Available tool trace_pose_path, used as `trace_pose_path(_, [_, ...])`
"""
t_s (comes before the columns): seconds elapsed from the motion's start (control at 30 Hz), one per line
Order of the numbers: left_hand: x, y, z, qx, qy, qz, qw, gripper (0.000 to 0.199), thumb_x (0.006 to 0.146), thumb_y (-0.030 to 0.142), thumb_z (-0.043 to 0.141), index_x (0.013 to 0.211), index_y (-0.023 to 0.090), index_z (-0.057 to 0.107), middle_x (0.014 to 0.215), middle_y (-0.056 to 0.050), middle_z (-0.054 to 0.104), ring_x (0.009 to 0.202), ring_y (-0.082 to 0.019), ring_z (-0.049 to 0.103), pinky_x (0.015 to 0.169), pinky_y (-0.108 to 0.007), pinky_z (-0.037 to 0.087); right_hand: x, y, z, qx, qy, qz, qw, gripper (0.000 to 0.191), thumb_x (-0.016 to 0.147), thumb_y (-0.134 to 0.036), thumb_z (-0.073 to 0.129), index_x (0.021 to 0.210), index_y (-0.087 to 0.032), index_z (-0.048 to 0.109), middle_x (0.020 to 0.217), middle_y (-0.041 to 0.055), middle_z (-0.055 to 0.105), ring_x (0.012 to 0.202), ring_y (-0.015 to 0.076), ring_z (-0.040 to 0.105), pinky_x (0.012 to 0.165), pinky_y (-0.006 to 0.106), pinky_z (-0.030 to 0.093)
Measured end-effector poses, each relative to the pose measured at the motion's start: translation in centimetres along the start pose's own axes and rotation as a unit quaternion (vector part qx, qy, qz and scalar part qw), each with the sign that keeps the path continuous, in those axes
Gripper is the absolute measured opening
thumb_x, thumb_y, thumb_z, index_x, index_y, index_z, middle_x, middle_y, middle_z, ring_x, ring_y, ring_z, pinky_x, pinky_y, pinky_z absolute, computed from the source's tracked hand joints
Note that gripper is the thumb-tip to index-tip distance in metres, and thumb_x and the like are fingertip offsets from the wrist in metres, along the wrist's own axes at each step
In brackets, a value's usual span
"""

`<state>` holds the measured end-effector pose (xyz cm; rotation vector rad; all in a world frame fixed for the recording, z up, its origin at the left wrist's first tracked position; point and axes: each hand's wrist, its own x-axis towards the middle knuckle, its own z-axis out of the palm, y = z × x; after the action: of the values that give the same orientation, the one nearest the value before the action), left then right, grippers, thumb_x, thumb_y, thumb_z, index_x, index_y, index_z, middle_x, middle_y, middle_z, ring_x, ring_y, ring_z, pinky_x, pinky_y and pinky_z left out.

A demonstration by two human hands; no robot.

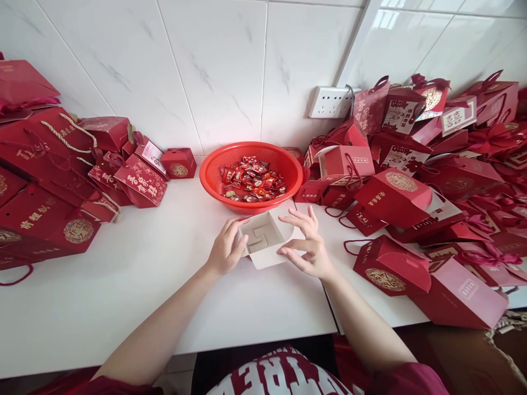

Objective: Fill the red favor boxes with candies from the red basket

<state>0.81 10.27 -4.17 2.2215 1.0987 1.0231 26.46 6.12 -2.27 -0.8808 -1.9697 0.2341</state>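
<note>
An open gift box (265, 236) with a pale inside and raised flaps stands on the white table just in front of the red basket. My left hand (228, 245) grips its left wall, with the thumb over the edge and the fingers outside. At its right side, my right hand (308, 245) has its fingers spread, thumb and fingertips at a white flap; nothing is held in it. Behind the box, the red plastic basket (209, 174) holds several wrapped candies (257, 178). No candy shows inside the box.
Red gift boxes and bags (53, 214) are piled at the left, and a larger heap of red boxes (395, 197) covers the right. A small red box (179, 163) stands left of the basket. A white socket strip (330, 102) is on the tiled wall behind.
</note>
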Motion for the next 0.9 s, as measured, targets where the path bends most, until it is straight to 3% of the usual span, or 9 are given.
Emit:
trace_pose_path(0.1, [0.1, 0.0, -0.3, -0.006, -0.006, 0.018, 1.0, 0.045, 0.099, 0.031, 0.045, 0.143, 0.022, 0.045, 0.138, -0.012, 0.052, 0.13, -0.026, 0.051, 0.11, -0.042, 0.042, 0.2, -0.2, -0.3, -0.049, -0.056, -0.018, 0.997, 0.015, 0.093, -0.038, 0.065, 0.088, -0.028, 0.075, 0.136, 0.0046, 0.063, 0.136, 0.0314, 0.048, 0.124, 0.064, 0.008])
trace_pose_path(0.2, [0.2, -0.3, -0.5, -0.027, -0.013, 0.029, 0.999, 0.054, 0.097, 0.03, 0.048, 0.15, 0.024, 0.038, 0.139, -0.011, 0.051, 0.13, -0.026, 0.051, 0.11, -0.043, 0.042, 0.3, 0.2, -0.2, -0.066, -0.131, 0.003, 0.989, 0.02, 0.092, -0.039, 0.067, 0.109, -0.028, 0.072, 0.143, 0.0069, 0.058, 0.14, 0.0321, 0.044, 0.122, 0.067, 0.008])
trace_pose_path(0.27, [0.2, -0.5, -0.5, -0.042, -0.023, 0.035, 0.998, 0.058, 0.096, 0.03, 0.05, 0.152, 0.025, 0.035, 0.141, -0.011, 0.05, 0.132, -0.027, 0.05, 0.112, -0.044, 0.042, 0.2, 0.7, 0.0, -0.044, -0.157, 0.018, 0.986, 0.017, 0.093, -0.038, 0.066, 0.105, -0.028, 0.073, 0.144, 0.0063, 0.057, 0.141, 0.0314, 0.042, 0.122, 0.067, 0.012])
trace_pose_path(0.47, [0.2, 0.1, -1.1, -0.077, -0.077, 0.004, 0.994, 0.063, 0.094, 0.033, 0.056, 0.152, 0.025, 0.036, 0.145, -0.012, 0.049, 0.136, -0.03, 0.047, 0.113, -0.046, 0.042, 0.0, 1.3, 0.3, 0.027, -0.147, 0.023, 0.988, 0.01, 0.091, -0.031, 0.07, 0.086, -0.027, 0.077, 0.146, 0.0052, 0.054, 0.144, 0.0319, 0.037, 0.119, 0.063, 0.028])
trace_pose_path(0.7, [-0.1, 2.2, -1.6, -0.032, -0.093, -0.04, 0.994, 0.058, 0.094, 0.032, 0.058, 0.149, 0.025, 0.044, 0.141, -0.011, 0.055, 0.132, -0.029, 0.054, 0.111, -0.044, 0.047, -0.2, 1.2, -0.1, 0.037, -0.152, 0.012, 0.988, 0.008, 0.088, -0.033, 0.074, 0.086, -0.029, 0.08, 0.15, 0.004, 0.05, 0.146, 0.034, 0.035, 0.12, 0.065, 0.026])
trace_pose_path(0.9, [0.0, 2.9, -2.4, -0.031, -0.072, -0.09, 0.993, 0.044, 0.093, 0.033, 0.057, 0.136, 0.023, 0.061, 0.135, -0.009, 0.063, 0.126, -0.029, 0.06, 0.104, -0.042, 0.053, -0.1, 0.7, -0.4, 0.01, -0.155, -0.016, 0.988, 0.006, 0.088, -0.032, 0.074, 0.088, -0.03, 0.079, 0.143, 0.0037, 0.058, 0.14, 0.0315, 0.046, 0.12, 0.065, 0.025])
